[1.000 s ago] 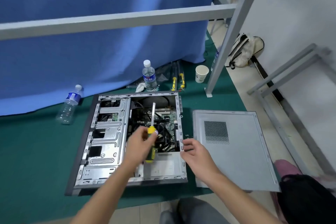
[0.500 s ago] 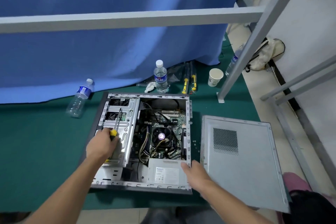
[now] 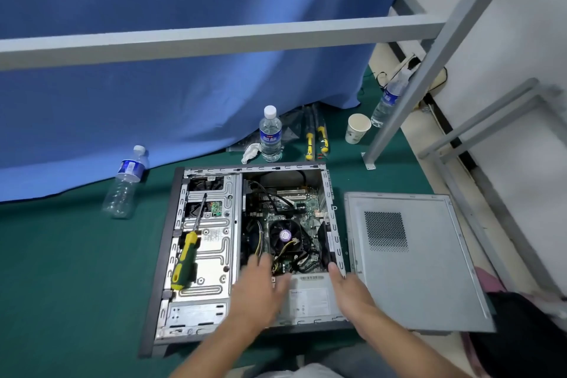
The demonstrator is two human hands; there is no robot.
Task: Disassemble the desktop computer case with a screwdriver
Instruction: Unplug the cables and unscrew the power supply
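— Since both hands are free of tools, what is the person doing with them?

— The left hand reaches over the power supply at the near end of the computer case, its fingers loosely spread and holding nothing; it is blurred, so contact cannot be told. The right hand rests at the case's right wall, fingers straight and together, likely to steady the box.

— And the screwdriver?

— The screwdriver lies on the metal drive cage on the left side of the open case, shaft pointing away from the person. That seems a handy resting spot, near the work and unlikely to roll off.

— Why is the panel off to the side?

— The side panel lies flat just right of the case, so the inside is exposed: fan, cables and board.

— Anything farther back?

— On the green floor mat, a water bottle stands past the case, another bottle lies to the left, and spare screwdrivers and a paper cup sit before the blue curtain.
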